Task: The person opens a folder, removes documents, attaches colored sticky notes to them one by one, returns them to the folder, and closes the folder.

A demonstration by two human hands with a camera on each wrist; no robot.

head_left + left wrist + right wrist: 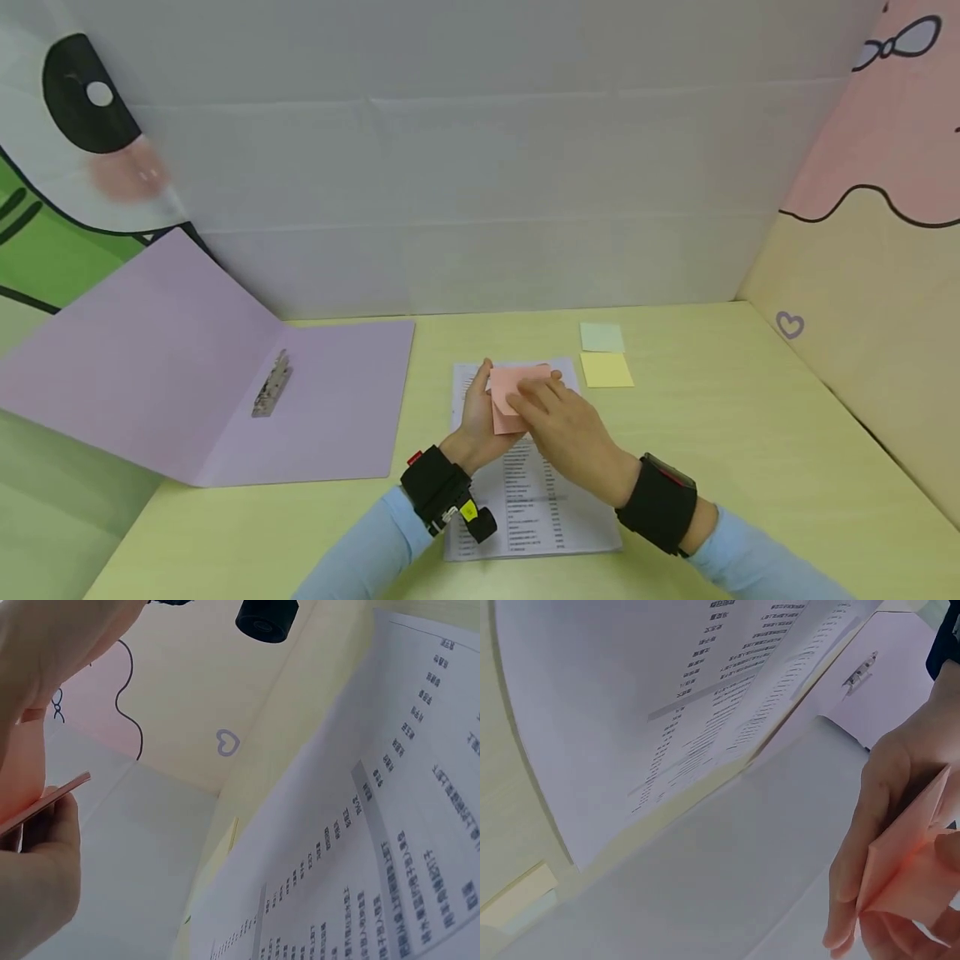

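Observation:
A pad of pink sticky notes [506,422] lies across my left hand [480,427], held between the thumb side and the fingers beneath it. My right hand [576,433] reaches over from the right and pinches the top pink note [516,382]. In the right wrist view that note [915,889] bends away from the pad [900,838], still joined along one edge. Both hands are raised over a stack of printed pages [532,517], and the pad shows edge-on in the left wrist view.
Just beyond the pages lie a yellow sticky-note pad [607,371] and a pale green one [602,337]. To the left, a purple folder [345,400] stands spread, its cover tilted up and a metal clip [272,385] near the spine. Printed wall panels [480,167] enclose the table.

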